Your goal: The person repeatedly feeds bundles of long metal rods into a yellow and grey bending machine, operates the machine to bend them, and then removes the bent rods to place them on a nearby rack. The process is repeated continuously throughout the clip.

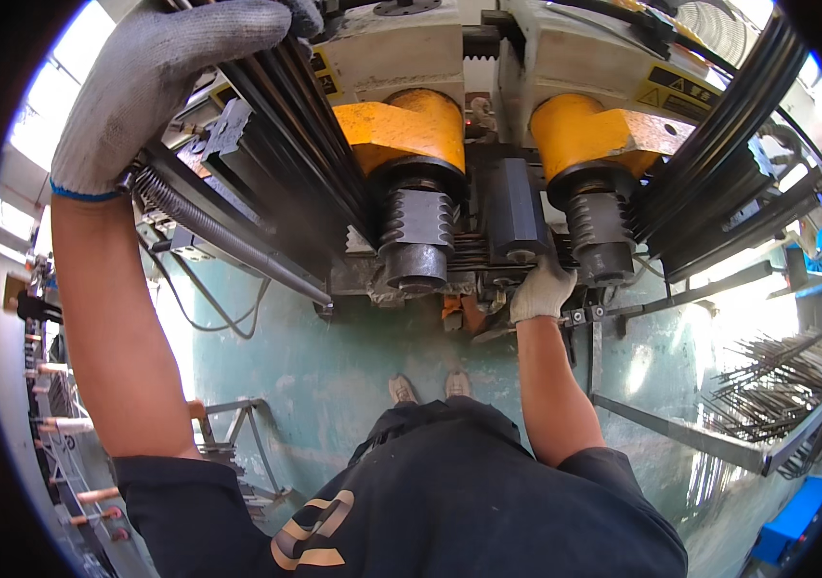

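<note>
The gloved left hand (160, 91) extends its fingers over black bars (310, 144); the gloved right hand (543, 291) is at the lower end of a dark block (514, 207) between two metal spindles (417, 226). Whether either hand's fingers grip, I cannot tell. At right, an open metal rack (690, 437) holds jumbled thin rods (772, 380).

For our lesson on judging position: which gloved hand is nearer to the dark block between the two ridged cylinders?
Right. The right hand is just below the dark block; the left hand is well away, at upper left, beside the black bars.
</note>
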Action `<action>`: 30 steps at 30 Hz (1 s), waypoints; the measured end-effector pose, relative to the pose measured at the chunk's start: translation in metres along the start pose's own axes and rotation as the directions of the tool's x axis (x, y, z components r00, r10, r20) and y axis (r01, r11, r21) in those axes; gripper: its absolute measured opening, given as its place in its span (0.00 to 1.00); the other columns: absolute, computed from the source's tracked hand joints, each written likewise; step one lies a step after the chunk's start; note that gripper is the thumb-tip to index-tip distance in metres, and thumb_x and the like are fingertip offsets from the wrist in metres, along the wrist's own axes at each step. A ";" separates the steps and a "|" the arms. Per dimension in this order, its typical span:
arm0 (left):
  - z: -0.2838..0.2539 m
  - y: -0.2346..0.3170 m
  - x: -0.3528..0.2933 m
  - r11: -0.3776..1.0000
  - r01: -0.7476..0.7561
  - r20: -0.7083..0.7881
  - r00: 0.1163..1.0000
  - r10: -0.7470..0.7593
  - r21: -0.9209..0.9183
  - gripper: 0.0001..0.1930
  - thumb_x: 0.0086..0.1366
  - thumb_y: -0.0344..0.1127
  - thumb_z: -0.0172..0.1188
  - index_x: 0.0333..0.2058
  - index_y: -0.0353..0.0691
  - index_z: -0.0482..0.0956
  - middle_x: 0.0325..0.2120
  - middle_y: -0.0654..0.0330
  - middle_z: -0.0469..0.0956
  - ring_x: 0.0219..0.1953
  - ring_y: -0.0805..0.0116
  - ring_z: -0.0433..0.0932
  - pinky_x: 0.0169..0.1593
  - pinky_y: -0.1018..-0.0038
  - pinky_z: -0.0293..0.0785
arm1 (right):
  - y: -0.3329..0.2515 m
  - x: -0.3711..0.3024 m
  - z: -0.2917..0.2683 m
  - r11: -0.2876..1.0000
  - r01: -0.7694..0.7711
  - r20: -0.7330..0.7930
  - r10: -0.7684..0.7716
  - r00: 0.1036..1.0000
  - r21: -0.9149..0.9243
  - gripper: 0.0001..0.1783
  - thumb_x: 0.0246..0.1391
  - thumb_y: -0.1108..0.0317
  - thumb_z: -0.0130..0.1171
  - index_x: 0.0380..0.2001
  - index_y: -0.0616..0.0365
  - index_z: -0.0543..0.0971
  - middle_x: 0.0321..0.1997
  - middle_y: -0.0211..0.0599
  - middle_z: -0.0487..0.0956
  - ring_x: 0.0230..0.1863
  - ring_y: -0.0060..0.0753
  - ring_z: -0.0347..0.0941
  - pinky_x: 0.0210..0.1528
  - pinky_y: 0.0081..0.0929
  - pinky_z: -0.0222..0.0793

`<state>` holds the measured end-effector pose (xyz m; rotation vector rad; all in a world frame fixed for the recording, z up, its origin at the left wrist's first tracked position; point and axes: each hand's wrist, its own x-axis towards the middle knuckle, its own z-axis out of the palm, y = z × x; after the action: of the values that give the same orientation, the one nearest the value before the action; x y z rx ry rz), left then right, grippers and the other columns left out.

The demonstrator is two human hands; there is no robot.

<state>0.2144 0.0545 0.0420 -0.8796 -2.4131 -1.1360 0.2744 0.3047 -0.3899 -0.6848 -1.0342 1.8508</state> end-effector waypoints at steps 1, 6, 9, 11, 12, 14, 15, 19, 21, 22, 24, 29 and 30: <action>-0.004 -0.001 0.001 1.000 0.005 0.021 1.000 -0.005 0.000 0.31 0.58 0.46 0.83 0.55 0.34 0.84 0.41 0.55 0.89 0.46 0.62 0.88 0.55 0.63 0.83 | 0.001 0.000 -0.002 1.000 0.002 -0.006 -0.002 1.000 -0.013 0.24 0.63 0.81 0.51 0.59 0.68 0.86 0.52 0.39 0.88 0.43 0.32 0.86 0.45 0.33 0.84; -0.023 -0.001 0.003 0.999 -0.031 0.112 0.993 0.028 0.018 0.30 0.61 0.45 0.81 0.56 0.35 0.84 0.43 0.54 0.90 0.48 0.62 0.89 0.57 0.63 0.84 | 0.005 0.003 -0.009 0.980 0.046 0.058 -0.035 0.998 -0.195 0.22 0.64 0.81 0.49 0.54 0.66 0.88 0.53 0.41 0.89 0.50 0.34 0.85 0.59 0.32 0.80; -0.072 -0.007 -0.004 0.984 0.118 0.203 0.975 -0.090 -0.131 0.27 0.63 0.42 0.81 0.56 0.35 0.84 0.45 0.54 0.91 0.50 0.63 0.90 0.60 0.64 0.85 | 0.053 0.015 -0.040 0.987 -0.159 0.321 0.147 0.936 0.010 0.24 0.69 0.75 0.45 0.63 0.61 0.79 0.64 0.48 0.82 0.65 0.43 0.77 0.73 0.37 0.69; -0.058 -0.020 0.016 0.993 -0.089 0.269 0.961 0.065 0.079 0.22 0.64 0.41 0.79 0.55 0.44 0.85 0.43 0.58 0.91 0.46 0.63 0.90 0.56 0.65 0.86 | 0.044 0.028 -0.047 0.971 -0.032 0.275 0.098 0.956 -0.236 0.21 0.69 0.76 0.47 0.59 0.63 0.82 0.59 0.47 0.85 0.58 0.42 0.81 0.65 0.38 0.76; -0.055 -0.024 0.023 0.941 -0.233 0.305 0.940 0.154 0.245 0.20 0.65 0.40 0.77 0.54 0.48 0.86 0.43 0.60 0.91 0.44 0.63 0.90 0.54 0.65 0.86 | 0.034 0.033 -0.046 0.952 -0.054 0.256 0.135 0.957 -0.300 0.20 0.69 0.76 0.48 0.57 0.64 0.84 0.57 0.47 0.87 0.54 0.41 0.83 0.60 0.38 0.79; -0.057 -0.032 0.025 0.663 -0.480 0.402 0.871 0.282 0.575 0.17 0.66 0.39 0.74 0.53 0.56 0.88 0.41 0.63 0.92 0.40 0.62 0.90 0.51 0.65 0.87 | 0.016 0.027 -0.032 0.928 -0.234 0.201 0.298 0.933 -0.291 0.18 0.69 0.77 0.50 0.52 0.66 0.87 0.52 0.46 0.89 0.48 0.40 0.87 0.51 0.39 0.86; -0.058 -0.033 0.020 0.469 -0.564 0.463 0.826 0.322 0.679 0.16 0.67 0.39 0.73 0.52 0.60 0.88 0.40 0.65 0.92 0.38 0.62 0.90 0.49 0.65 0.88 | 0.001 0.014 -0.017 0.921 -0.325 0.174 0.363 0.915 -0.212 0.17 0.69 0.77 0.52 0.52 0.67 0.87 0.52 0.45 0.89 0.48 0.40 0.87 0.51 0.40 0.86; -0.054 -0.032 -0.019 0.228 -0.587 0.409 0.746 0.526 0.777 0.09 0.67 0.39 0.72 0.45 0.52 0.91 0.29 0.65 0.89 0.30 0.61 0.88 0.42 0.65 0.88 | -0.066 -0.033 0.008 0.871 -0.484 0.117 0.473 0.873 0.089 0.17 0.70 0.71 0.57 0.54 0.69 0.86 0.54 0.46 0.88 0.49 0.45 0.87 0.53 0.46 0.87; -0.073 -0.008 -0.070 0.822 -0.383 0.181 0.924 0.338 0.421 0.10 0.65 0.38 0.71 0.42 0.43 0.88 0.28 0.62 0.87 0.30 0.65 0.86 0.40 0.67 0.86 | -0.096 -0.078 -0.001 0.966 -0.178 0.031 0.187 0.982 -0.188 0.19 0.70 0.70 0.61 0.58 0.70 0.85 0.56 0.48 0.87 0.51 0.50 0.87 0.56 0.49 0.86; -0.088 0.010 -0.104 0.971 -0.191 0.107 0.978 0.177 0.146 0.10 0.64 0.37 0.71 0.41 0.39 0.87 0.27 0.60 0.86 0.30 0.67 0.85 0.40 0.67 0.86 | -0.101 -0.089 -0.015 0.972 -0.221 0.062 0.226 0.972 -0.086 0.21 0.70 0.70 0.64 0.61 0.70 0.83 0.59 0.48 0.87 0.53 0.50 0.87 0.59 0.49 0.85; -0.102 0.026 -0.166 0.960 -0.001 -0.004 1.000 0.000 -0.278 0.11 0.63 0.36 0.71 0.39 0.35 0.85 0.28 0.60 0.85 0.32 0.70 0.85 0.41 0.69 0.85 | -0.099 -0.106 -0.048 0.961 -0.277 0.092 0.274 0.957 0.021 0.27 0.69 0.71 0.66 0.68 0.69 0.80 0.65 0.50 0.85 0.60 0.50 0.86 0.63 0.48 0.84; -0.148 0.050 -0.346 0.924 -0.003 -0.334 0.933 -0.135 -0.381 0.10 0.72 0.32 0.74 0.47 0.39 0.83 0.35 0.63 0.87 0.40 0.71 0.87 0.48 0.68 0.85 | -0.057 -0.152 -0.098 0.930 0.246 0.505 -0.079 0.859 -0.274 0.31 0.69 0.68 0.67 0.71 0.68 0.76 0.64 0.59 0.85 0.61 0.52 0.85 0.59 0.39 0.82; -0.153 0.059 -0.383 0.884 -0.038 -0.425 0.886 -0.185 -0.465 0.11 0.72 0.31 0.74 0.47 0.39 0.83 0.36 0.62 0.87 0.40 0.69 0.87 0.48 0.67 0.85 | -0.060 -0.173 -0.089 0.954 0.200 0.557 -0.043 0.830 -0.224 0.29 0.70 0.66 0.66 0.69 0.69 0.77 0.61 0.58 0.86 0.59 0.50 0.86 0.58 0.39 0.82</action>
<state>0.5470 -0.1856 -0.0305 -0.5490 -1.8258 -1.7700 0.4486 0.2007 -0.3747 -0.2188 -1.6920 1.8457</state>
